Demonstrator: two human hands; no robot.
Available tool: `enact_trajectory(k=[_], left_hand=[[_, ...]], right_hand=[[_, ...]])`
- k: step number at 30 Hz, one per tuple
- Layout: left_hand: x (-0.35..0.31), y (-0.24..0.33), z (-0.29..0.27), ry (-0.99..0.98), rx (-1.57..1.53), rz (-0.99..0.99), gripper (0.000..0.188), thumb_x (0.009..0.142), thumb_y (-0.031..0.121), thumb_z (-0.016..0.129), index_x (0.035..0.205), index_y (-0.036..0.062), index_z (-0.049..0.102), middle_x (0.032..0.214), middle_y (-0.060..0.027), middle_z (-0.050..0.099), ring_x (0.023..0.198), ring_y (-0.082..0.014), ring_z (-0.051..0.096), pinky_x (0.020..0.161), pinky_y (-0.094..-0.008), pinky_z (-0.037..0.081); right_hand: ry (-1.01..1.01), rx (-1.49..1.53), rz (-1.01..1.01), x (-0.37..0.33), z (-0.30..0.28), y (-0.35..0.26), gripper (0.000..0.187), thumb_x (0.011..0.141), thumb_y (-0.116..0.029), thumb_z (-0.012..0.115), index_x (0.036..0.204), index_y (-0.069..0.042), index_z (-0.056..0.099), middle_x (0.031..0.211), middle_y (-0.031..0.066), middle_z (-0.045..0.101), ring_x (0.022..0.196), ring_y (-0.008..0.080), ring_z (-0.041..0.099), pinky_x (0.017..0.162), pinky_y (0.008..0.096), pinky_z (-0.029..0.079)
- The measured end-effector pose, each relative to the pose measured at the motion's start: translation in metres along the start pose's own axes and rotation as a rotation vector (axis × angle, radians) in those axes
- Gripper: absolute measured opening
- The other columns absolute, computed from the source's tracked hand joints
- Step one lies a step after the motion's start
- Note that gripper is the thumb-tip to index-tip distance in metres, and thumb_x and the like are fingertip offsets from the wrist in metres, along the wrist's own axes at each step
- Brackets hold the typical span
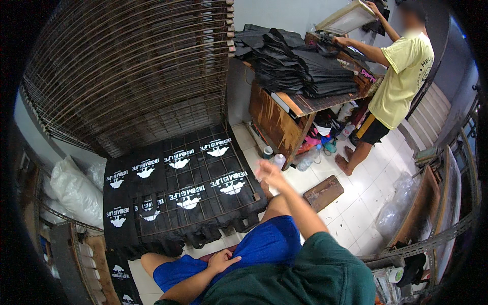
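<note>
My left hand (223, 261) lies on the lap of my blue shorts (254, 244), fingers out and holding nothing. Raised in front of my knee, my right hand (269, 174) is slightly blurred; its fingers look apart, with nothing visible in them. Just left of it, black bags (178, 201) with white prints lie in rows on a wire rack (203, 168) low by the floor. Some hang over its near edge.
A tall stack of wire racks (132, 66) rises behind. At a wooden table (277, 122) piled with black bags (305, 66), a person (406, 76) in a yellow shirt lifts a framed screen (348, 19). A low wooden stool (324, 193) and bottles (279, 160) stand on white tiles.
</note>
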State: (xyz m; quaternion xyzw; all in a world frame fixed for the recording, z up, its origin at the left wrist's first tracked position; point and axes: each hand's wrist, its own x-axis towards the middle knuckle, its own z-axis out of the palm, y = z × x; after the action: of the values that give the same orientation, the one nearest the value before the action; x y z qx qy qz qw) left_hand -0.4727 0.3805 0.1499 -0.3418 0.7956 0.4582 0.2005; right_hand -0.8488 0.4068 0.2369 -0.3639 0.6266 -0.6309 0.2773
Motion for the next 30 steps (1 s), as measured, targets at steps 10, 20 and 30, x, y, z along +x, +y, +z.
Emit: enact_trajectory(k=[10,20,30], left_hand=[[0.005,0.003,0.004,0.028,-0.069,0.067,0.06,0.069,0.061,0.065,0.089,0.0051,0.058,0.069,-0.0043,0.057,0.065,-0.0147,0.053,0.059,-0.0281,0.042],[-0.005,0.021,-0.014,-0.099,-0.118,-0.161,0.071,0.066,0.068,0.063,0.092,0.0021,0.057,0.071,-0.0048,0.058,0.07,-0.0124,0.055,0.064,-0.0246,0.042],[0.035,0.01,0.003,-0.151,-0.05,-0.002,0.075,0.066,0.07,0.061,0.099,0.0039,0.058,0.087,-0.0084,0.061,0.082,-0.0179,0.058,0.074,-0.0288,0.045]], right_hand=[[0.693,0.6,-0.411,0.15,-0.257,-0.204,0.067,0.082,-0.044,0.058,0.128,-0.002,0.035,0.114,0.0193,0.051,0.099,0.0276,0.056,0.081,0.0385,0.048],[0.549,0.994,-0.163,0.253,-0.284,-0.214,0.075,0.077,-0.041,0.065,0.131,-0.005,0.027,0.132,0.0213,0.032,0.119,0.0342,0.038,0.098,0.046,0.035],[0.626,0.982,-0.37,0.284,-0.37,-0.279,0.005,0.064,-0.005,0.045,0.068,-0.005,0.045,0.08,0.0153,0.054,0.08,0.03,0.056,0.078,0.0518,0.047]])
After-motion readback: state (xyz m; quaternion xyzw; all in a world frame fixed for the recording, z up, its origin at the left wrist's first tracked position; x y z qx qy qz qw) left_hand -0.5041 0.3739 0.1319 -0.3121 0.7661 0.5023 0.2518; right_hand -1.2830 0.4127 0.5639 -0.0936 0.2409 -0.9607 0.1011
